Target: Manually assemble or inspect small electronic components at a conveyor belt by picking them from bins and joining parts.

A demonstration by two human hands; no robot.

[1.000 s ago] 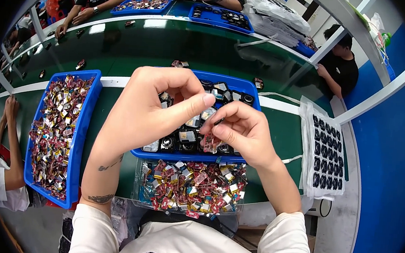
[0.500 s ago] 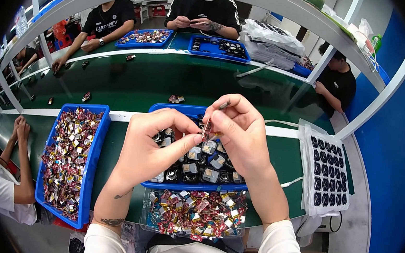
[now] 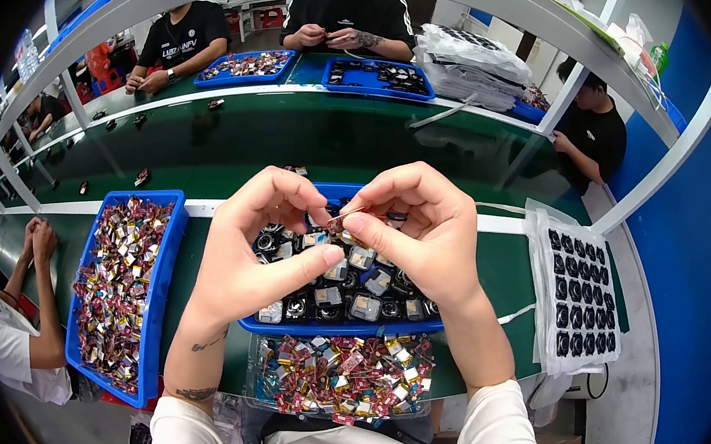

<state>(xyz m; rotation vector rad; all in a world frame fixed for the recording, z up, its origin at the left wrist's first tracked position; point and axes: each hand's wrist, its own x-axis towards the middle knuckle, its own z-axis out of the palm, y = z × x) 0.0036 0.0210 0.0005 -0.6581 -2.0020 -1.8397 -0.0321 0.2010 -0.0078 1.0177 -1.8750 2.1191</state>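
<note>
My right hand [image 3: 422, 236] pinches a small red circuit board [image 3: 337, 221] between thumb and forefinger. A small dark piece [image 3: 396, 216] shows by its curled fingers; its kind I cannot make out. My left hand [image 3: 256, 251] is open, thumb and forefinger spread wide, its forefinger tip close to the board's edge. Whether it touches the board I cannot tell. Below both hands lies a blue tray [image 3: 337, 330] full of black round housings and grey square-topped parts [image 3: 365, 307]. Nearer to me, a clear plastic tray [image 3: 253, 382] is heaped with red circuit boards [image 3: 352, 363] and silver-and-yellow cells.
A long blue tray [image 3: 165, 290] of similar boards stands at left, beside another person's clasped hands [image 3: 40, 237]. At right lies a white tray [image 3: 539, 323] of black round parts in rows. Beyond, a green conveyor belt [image 3: 295, 136] carries scattered pieces; co-workers sit across it.
My left thumb has come away from the circuit board and spread from the forefinger. My right hand now holds the board, tilted flatter. Pieces on the belt have shifted.
</note>
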